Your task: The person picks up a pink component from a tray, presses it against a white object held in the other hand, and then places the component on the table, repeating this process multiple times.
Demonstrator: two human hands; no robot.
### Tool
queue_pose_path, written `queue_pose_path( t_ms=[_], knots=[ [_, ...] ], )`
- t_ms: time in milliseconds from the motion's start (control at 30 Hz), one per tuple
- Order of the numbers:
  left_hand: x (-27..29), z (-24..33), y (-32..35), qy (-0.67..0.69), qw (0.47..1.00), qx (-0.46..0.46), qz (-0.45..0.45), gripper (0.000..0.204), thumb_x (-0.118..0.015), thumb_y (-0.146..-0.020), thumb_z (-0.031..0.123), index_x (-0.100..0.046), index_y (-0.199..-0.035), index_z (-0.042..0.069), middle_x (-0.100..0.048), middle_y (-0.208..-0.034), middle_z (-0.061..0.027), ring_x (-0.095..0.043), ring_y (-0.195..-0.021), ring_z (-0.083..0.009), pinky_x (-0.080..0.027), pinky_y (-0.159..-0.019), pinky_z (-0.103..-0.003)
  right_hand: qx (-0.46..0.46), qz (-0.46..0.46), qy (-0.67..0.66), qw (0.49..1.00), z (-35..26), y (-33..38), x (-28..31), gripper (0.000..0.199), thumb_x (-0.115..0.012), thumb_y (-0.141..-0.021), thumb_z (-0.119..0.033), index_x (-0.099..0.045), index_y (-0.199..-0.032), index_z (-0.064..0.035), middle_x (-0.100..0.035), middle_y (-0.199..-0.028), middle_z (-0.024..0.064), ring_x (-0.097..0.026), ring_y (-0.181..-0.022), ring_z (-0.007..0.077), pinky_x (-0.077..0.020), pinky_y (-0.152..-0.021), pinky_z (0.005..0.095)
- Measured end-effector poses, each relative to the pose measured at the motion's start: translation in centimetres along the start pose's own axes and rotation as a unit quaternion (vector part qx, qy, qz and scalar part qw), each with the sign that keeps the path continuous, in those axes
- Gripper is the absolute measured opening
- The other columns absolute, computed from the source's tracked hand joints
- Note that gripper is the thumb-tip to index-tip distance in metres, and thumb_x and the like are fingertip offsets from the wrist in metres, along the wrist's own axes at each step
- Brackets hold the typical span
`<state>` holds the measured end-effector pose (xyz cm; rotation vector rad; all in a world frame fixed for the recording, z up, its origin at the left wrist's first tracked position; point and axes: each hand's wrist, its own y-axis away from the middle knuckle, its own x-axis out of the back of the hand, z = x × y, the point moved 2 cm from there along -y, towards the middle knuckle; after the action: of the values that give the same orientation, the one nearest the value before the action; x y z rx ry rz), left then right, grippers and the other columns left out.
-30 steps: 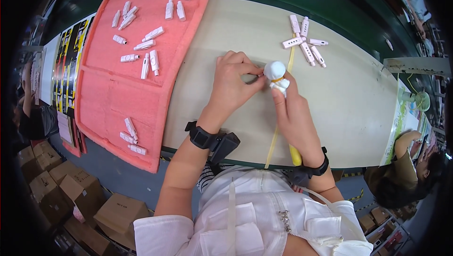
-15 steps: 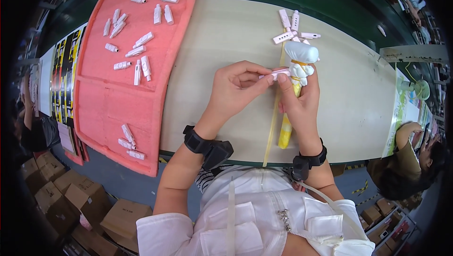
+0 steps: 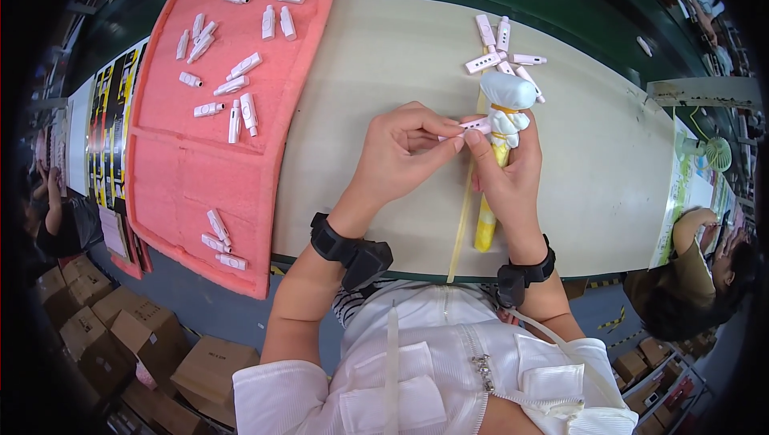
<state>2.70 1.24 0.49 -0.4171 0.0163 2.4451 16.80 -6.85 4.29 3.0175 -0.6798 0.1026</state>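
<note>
Beige counter (image 3: 609, 179): pink tray (image 3: 212, 163) along left edge, pale devices (image 3: 483, 64) near far edge, cartons (image 3: 212, 375) off near-left corner; my left fingers (image 3: 436, 123) pinch a pink device (image 3: 478, 125), right fingers (image 3: 485, 155) grip a yellow stick (image 3: 485, 228).

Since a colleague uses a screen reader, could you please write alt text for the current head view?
A person's left hand pinches a small pink device at the right hand, which grips a yellow stick with a white head above a beige tabletop. Similar devices lie on a pink mat at left and in a cluster beyond the hands.
</note>
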Motion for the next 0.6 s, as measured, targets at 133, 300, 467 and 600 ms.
queue_pose_path(
  t_ms=[133,300,467,600],
  knots=[
    [-0.1,-0.2,0.1,0.025,0.999,0.015,-0.014,0.015,-0.07,-0.09,-0.012,-0.07,-0.105,-0.008,-0.068,-0.109,-0.0107,-0.071,-0.11,-0.0226,-0.061,-0.09,-0.028,0.05,0.0,0.032,0.998,0.5,0.3,0.1,0.045,-0.066,-0.101,-0.013,-0.043,-0.138,-0.0035,-0.07,-0.106,0.0082,-0.055,-0.06,0.0046,-0.0427,-0.046,0.0192],
    [-0.3,0.4,-0.3,0.067,0.995,0.073,-0.014,0.012,-0.074,-0.09,-0.006,-0.072,-0.101,-0.005,-0.073,-0.111,-0.0139,-0.073,-0.1,-0.0178,-0.061,-0.086,-0.026,0.01,0.004,0.001,1.0,0.2,0.2,0.3,0.048,-0.067,-0.101,-0.012,-0.042,-0.141,-0.0035,-0.07,-0.106,0.0083,-0.056,-0.062,0.0046,-0.0426,-0.047,0.0192],
    [0.0,-0.2,-0.1,0.051,0.997,0.051,-0.008,0.013,-0.075,-0.089,-0.005,-0.072,-0.101,-0.005,-0.073,-0.111,-0.0135,-0.073,-0.098,-0.0166,-0.061,-0.086,-0.026,0.027,-0.006,0.032,0.999,0.6,0.3,0.3,0.05,-0.067,-0.1,-0.012,-0.041,-0.142,-0.0038,-0.069,-0.107,0.0082,-0.056,-0.063,0.0045,-0.0429,-0.048,0.0189],
    [0.7,-0.1,0.0,0.023,0.999,0.041,0.001,0.015,-0.075,-0.09,-0.002,-0.071,-0.105,-0.005,-0.073,-0.112,-0.0133,-0.073,-0.096,-0.0166,-0.061,-0.086,-0.027,0.019,-0.007,0.024,1.0,0.3,0.2,0.1,0.053,-0.068,-0.099,-0.012,-0.041,-0.144,-0.0039,-0.069,-0.109,0.0082,-0.056,-0.066,0.0044,-0.0439,-0.049,0.0188]
  ],
)
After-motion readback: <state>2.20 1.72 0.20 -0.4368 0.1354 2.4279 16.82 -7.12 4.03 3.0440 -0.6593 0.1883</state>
